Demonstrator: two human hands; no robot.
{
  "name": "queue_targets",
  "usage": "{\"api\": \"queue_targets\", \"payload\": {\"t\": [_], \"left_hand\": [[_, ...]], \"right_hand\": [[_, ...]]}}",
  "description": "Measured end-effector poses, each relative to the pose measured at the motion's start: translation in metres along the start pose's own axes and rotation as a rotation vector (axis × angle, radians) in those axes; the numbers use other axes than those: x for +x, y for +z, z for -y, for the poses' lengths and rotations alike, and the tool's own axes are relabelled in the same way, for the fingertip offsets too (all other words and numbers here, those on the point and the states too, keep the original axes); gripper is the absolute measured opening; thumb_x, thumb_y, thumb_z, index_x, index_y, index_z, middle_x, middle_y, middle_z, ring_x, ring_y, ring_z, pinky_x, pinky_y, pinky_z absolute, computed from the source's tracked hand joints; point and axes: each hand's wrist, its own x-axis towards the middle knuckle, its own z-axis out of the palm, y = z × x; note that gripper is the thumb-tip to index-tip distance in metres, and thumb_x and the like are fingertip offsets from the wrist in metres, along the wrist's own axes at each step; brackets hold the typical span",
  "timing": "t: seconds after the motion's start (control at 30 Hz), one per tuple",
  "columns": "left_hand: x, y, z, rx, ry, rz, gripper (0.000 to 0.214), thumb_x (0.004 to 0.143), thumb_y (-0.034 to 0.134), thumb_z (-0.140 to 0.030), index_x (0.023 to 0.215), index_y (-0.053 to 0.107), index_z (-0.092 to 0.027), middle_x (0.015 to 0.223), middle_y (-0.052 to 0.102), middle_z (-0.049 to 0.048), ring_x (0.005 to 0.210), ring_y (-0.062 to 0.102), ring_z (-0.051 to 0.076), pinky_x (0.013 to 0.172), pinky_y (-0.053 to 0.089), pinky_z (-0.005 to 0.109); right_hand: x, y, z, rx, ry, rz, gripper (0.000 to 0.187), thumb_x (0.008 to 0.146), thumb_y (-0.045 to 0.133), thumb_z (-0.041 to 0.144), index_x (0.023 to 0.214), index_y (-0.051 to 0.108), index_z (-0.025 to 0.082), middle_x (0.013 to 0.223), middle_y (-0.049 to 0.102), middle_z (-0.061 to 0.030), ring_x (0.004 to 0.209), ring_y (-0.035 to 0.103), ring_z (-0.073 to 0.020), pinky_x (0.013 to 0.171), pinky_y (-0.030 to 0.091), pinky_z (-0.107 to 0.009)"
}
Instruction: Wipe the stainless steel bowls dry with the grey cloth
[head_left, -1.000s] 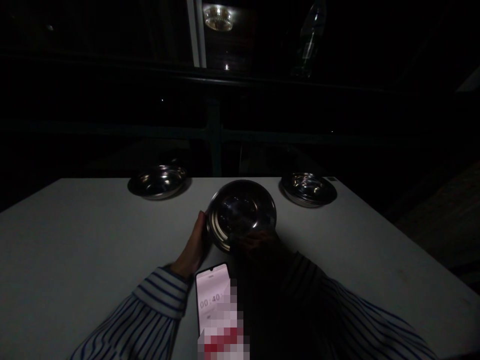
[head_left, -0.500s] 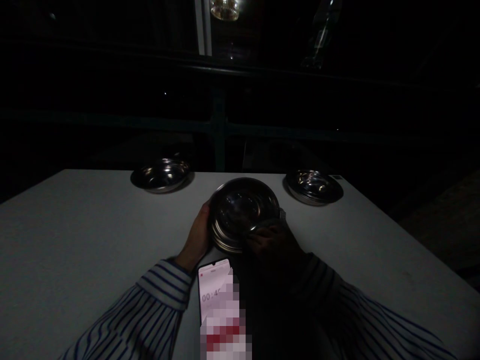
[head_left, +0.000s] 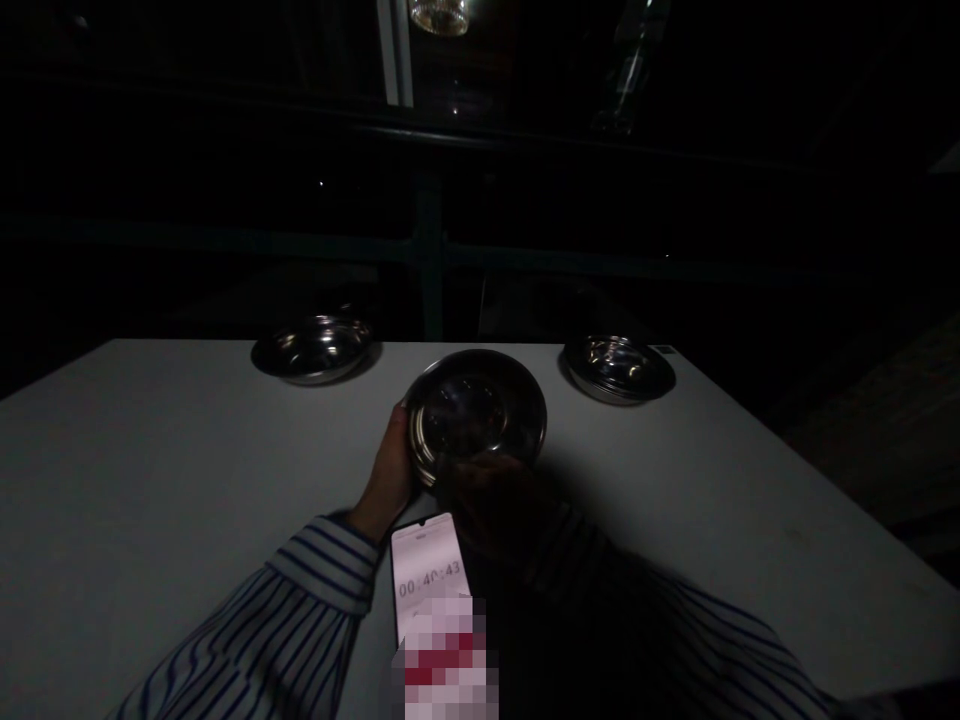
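A shiny steel bowl is tilted toward me at the middle of the white table. My left hand grips its left rim, fingers curled round the edge. In deep shadow, my right hand rests against the bowl's near rim; its fingers are too dark to read. Both sleeves are white with blue stripes.
Two more steel bowls sit at the table's far edge, one at the left and one at the right. A lit phone showing a timer lies between my forearms. Beyond the table everything is dark, with a railing.
My right hand has slid from the bowl's right rim toward its near rim, into shadow. The bowl stays tilted in my left hand. The phone timer has advanced.
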Motion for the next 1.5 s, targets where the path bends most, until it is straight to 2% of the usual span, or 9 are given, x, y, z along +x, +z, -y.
{"api": "queue_targets", "payload": {"t": [0.17,0.27,0.4,0.5,0.7,0.8,1.0,1.23,1.5], "left_hand": [[0.006,-0.004,0.006,0.018,0.029,0.005,0.045,0.075,0.05,-0.056,0.097,0.064,-0.02,0.105,0.067,0.0039,0.113,0.052,0.024,0.1,0.035,0.04],[0.003,0.003,0.002,0.009,0.016,0.004,0.047,0.072,0.052,-0.058,0.098,0.064,-0.02,0.101,0.069,0.0029,0.108,0.055,0.024,0.099,0.037,0.038],[-0.001,0.008,-0.004,0.041,-0.027,-0.012,0.049,0.071,0.052,-0.06,0.094,0.066,-0.019,0.091,0.071,0.0032,0.102,0.059,0.025,0.097,0.039,0.038],[0.0,0.004,-0.004,0.054,-0.004,-0.023,0.049,0.073,0.048,-0.061,0.092,0.067,-0.019,0.094,0.071,0.004,0.105,0.057,0.025,0.097,0.039,0.038],[0.008,-0.003,0.005,0.078,0.025,-0.031,0.051,0.073,0.048,-0.061,0.093,0.066,-0.018,0.095,0.07,0.0038,0.107,0.056,0.025,0.098,0.037,0.039],[0.009,0.0,0.005,0.101,0.02,-0.025,0.051,0.073,0.048,-0.062,0.092,0.067,-0.018,0.095,0.07,0.0035,0.106,0.056,0.025,0.098,0.037,0.038],[0.002,0.004,-0.004,0.111,-0.001,-0.047,0.05,0.074,0.047,-0.062,0.092,0.067,-0.02,0.096,0.07,0.0033,0.108,0.056,0.025,0.1,0.035,0.038],[0.009,0.002,0.002,0.089,0.012,-0.031,0.052,0.071,0.049,-0.063,0.091,0.066,-0.018,0.095,0.07,0.0053,0.105,0.056,0.026,0.1,0.034,0.041],[0.006,-0.001,-0.001,0.1,0.016,-0.055,0.048,0.071,0.05,-0.063,0.087,0.067,-0.021,0.091,0.07,0.003,0.104,0.056,0.024,0.099,0.035,0.038]], "right_hand": [[-0.018,-0.004,-0.022,-0.132,-0.011,0.111,0.024,0.086,0.042,0.016,0.094,0.064,0.016,0.102,0.066,-0.0101,0.1,0.056,-0.0253,0.078,0.039,-0.04],[-0.013,-0.004,-0.019,-0.107,-0.012,0.13,0.024,0.085,0.044,0.018,0.102,0.061,0.018,0.107,0.065,-0.0095,0.101,0.055,-0.0247,0.08,0.039,-0.04],[0.006,-0.002,0.001,0.029,0.005,0.042,0.022,0.086,0.046,0.022,0.105,0.056,0.016,0.103,0.064,-0.0086,0.093,0.057,-0.0201,0.076,0.042,-0.033],[0.009,0.001,0.005,0.086,-0.016,-0.014,0.021,0.086,0.046,0.023,0.102,0.056,0.016,0.098,0.066,-0.0073,0.091,0.058,-0.0182,0.077,0.041,-0.03],[-0.015,0.003,-0.021,-0.08,-0.057,0.069,0.029,0.089,0.04,0.021,0.111,0.059,0.02,0.113,0.063,-0.0072,0.106,0.054,-0.0234,0.083,0.04,-0.039],[-0.013,0.003,-0.018,-0.064,-0.049,0.072,0.028,0.088,0.041,0.02,0.111,0.058,0.021,0.112,0.064,-0.0054,0.104,0.056,-0.023,0.082,0.042,-0.04],[0.003,0.005,-0.002,0.133,-0.092,-0.021,0.024,0.086,0.047,0.022,0.105,0.059,0.018,0.105,0.066,-0.0056,0.101,0.057,-0.0183,0.083,0.043,-0.032],[-0.021,0.001,-0.024,-0.054,-0.074,0.053,0.024,0.088,0.044,0.019,0.102,0.063,0.021,0.109,0.065,-0.0039,0.103,0.056,-0.0247,0.083,0.042,-0.041],[0.003,0.004,0.0,0.105,-0.102,-0.005,0.027,0.084,0.047,0.021,0.108,0.059,0.018,0.107,0.065,-0.0044,0.1,0.056,-0.0191,0.082,0.042,-0.032]]}}
